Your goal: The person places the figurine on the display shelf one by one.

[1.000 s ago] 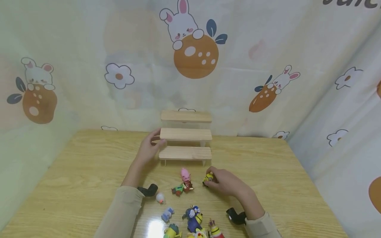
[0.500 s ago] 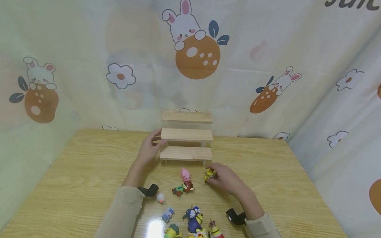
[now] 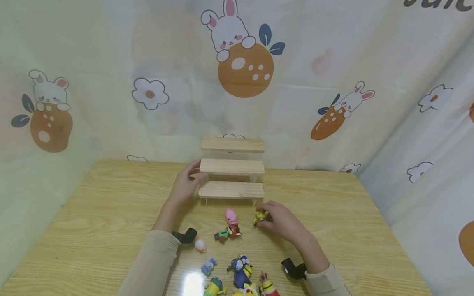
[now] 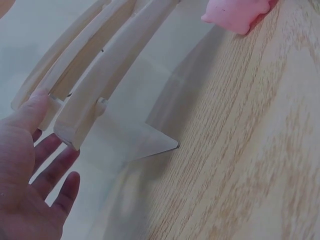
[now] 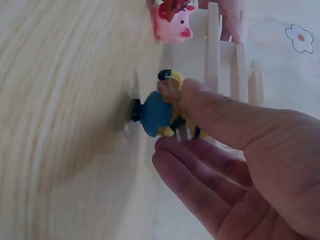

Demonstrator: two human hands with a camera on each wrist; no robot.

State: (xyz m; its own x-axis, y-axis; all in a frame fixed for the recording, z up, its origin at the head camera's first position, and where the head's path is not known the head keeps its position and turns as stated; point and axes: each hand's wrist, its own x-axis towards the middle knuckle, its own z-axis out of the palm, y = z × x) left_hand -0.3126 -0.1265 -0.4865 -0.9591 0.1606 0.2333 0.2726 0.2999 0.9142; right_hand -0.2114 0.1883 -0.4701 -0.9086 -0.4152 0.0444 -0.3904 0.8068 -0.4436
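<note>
My left hand [image 3: 184,186] holds the left end of a three-step wooden display riser [image 3: 231,190]. In the left wrist view its thumb lies on the middle step's end, with the fingers behind. My right hand [image 3: 283,222] pinches a small Minion figure [image 3: 260,217] between thumb and fingers, in front of the riser's right side. The right wrist view shows the figure's blue overalls [image 5: 156,114] and dark feet close over the table; the thumb hides part of its yellow body. A pink pig figure [image 3: 231,216] lies in front of the riser, against a brown-red figure [image 3: 234,231].
A green figure [image 3: 221,235] lies beside the pig. Nearer are a white round toy [image 3: 200,246], a blue-grey figure [image 3: 209,266], a dark blue figure [image 3: 241,277] and several yellow ones. A printed curtain [image 3: 177,123] hangs behind the wooden table [image 3: 122,205].
My right hand has shifted slightly toward the riser, turning the Minion figure in its fingers. The left hand has stayed at the riser's end.
</note>
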